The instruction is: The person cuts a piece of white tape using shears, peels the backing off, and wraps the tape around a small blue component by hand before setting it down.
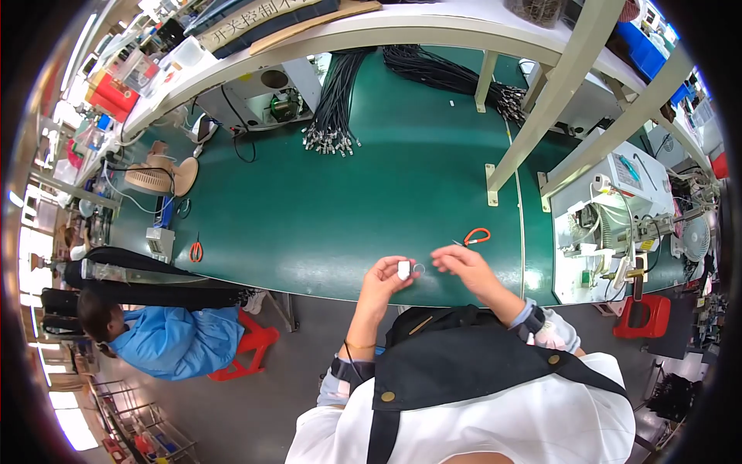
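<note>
Over the near edge of the green bench, my left hand [383, 280] grips a small white block-shaped piece [403, 270] between thumb and fingers. A thin, pale ring-like loop [420, 269] shows at its right side; whether the two are joined is too small to tell. My right hand [468, 271] hovers just to the right, fingers stretched toward the loop and apart from it, with nothing visible in them. Just beyond this hand, orange-handled snips [478, 235] lie on the bench.
Two bundles of black cables [334, 108] [456, 73] lie at the back of the green bench [309, 209]. A second orange-handled pair of snips [196, 251] and a beige fan [164, 175] are left. Machinery [610, 224] stands right, beside slanted posts [533, 108]. A co-worker in blue [182, 340] sits left.
</note>
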`<action>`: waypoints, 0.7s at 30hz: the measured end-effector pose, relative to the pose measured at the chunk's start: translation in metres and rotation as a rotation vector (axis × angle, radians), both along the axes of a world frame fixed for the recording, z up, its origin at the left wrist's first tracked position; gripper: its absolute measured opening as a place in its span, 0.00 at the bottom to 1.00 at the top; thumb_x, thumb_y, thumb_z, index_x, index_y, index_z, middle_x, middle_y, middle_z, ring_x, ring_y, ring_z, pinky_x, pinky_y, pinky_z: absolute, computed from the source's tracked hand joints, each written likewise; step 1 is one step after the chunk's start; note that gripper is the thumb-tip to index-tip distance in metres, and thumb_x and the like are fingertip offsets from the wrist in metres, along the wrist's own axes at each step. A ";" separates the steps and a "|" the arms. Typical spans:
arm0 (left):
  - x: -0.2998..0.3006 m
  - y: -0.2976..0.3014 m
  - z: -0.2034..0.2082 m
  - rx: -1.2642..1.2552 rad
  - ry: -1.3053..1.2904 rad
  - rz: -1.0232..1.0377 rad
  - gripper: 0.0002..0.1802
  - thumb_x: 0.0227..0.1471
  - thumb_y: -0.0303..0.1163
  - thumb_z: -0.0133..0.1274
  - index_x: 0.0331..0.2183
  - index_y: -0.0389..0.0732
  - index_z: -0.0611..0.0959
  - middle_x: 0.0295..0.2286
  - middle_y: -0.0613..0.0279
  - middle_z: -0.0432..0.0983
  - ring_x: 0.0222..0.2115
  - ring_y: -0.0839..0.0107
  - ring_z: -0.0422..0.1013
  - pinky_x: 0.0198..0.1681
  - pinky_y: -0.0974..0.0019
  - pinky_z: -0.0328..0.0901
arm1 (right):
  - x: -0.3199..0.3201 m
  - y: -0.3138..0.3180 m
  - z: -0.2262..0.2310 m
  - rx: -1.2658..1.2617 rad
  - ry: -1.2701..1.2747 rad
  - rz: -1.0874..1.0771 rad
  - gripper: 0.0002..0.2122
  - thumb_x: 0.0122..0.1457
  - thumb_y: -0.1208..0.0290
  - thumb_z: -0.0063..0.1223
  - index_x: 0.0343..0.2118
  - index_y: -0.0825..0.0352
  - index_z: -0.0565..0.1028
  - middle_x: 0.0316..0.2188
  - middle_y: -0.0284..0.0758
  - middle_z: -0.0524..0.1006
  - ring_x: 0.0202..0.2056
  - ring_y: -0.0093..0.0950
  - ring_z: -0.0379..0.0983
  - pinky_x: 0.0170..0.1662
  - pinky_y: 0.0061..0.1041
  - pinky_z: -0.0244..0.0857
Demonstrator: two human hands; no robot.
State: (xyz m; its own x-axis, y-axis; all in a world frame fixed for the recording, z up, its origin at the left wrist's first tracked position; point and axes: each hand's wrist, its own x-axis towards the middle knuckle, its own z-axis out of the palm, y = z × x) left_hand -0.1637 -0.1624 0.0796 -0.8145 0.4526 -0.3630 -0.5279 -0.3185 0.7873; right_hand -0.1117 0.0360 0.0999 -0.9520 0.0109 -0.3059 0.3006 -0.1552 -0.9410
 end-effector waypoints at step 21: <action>0.020 -0.043 0.005 0.502 -0.223 -0.065 0.11 0.46 0.30 0.54 0.33 0.42 0.70 0.33 0.62 0.70 0.34 0.69 0.69 0.35 0.67 0.67 | -0.028 -0.066 0.033 0.665 0.934 0.215 0.07 0.44 0.72 0.57 0.22 0.65 0.69 0.23 0.32 0.71 0.30 0.31 0.68 0.43 0.31 0.58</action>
State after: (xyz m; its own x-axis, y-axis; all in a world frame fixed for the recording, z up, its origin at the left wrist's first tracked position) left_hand -0.1439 -0.2054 0.0850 -0.7071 0.6612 -0.2507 -0.6957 -0.5870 0.4140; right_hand -0.1398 -0.0302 0.1330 -0.8054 -0.2832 0.5207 -0.5922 0.4215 -0.6868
